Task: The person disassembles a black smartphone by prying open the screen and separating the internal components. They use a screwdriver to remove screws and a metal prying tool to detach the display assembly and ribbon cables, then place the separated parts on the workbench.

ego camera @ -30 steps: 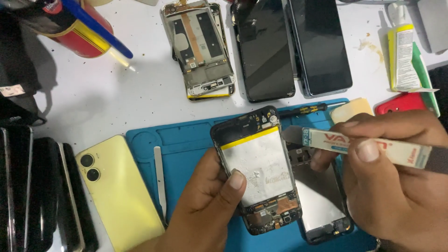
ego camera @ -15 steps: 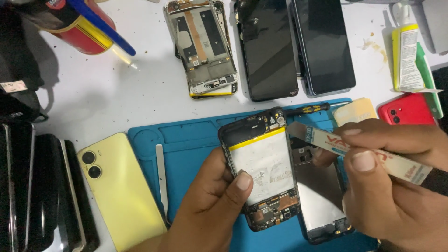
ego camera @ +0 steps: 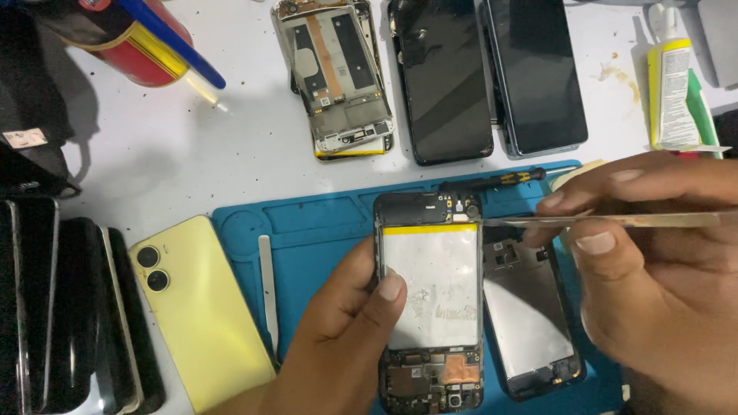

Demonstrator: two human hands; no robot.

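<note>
My left hand (ego camera: 346, 330) grips an opened phone (ego camera: 430, 300) by its left edge, thumb on the white battery with a yellow top strip. The phone lies upright on a blue work mat (ego camera: 307, 223). My right hand (ego camera: 653, 284) holds a thin flat metal pry tool (ego camera: 607, 221) edge-on, its tip touching the phone's upper right corner by the camera area. A second opened phone frame (ego camera: 530, 307) lies just right of the held phone, partly under my right hand.
A yellow phone back (ego camera: 196, 307) and a metal spudger (ego camera: 267, 292) lie left on the mat's edge. A screwdriver (ego camera: 492, 181), an open frame (ego camera: 338, 77), two dark screens (ego camera: 492, 77), a glue bottle (ego camera: 676, 92), a red can (ego camera: 131, 38) and stacked phones (ego camera: 61, 307) surround it.
The pry tool has turned from flat-side-up to edge-on and now points level at the phone's top right corner. The held phone has straightened from a tilt to upright.
</note>
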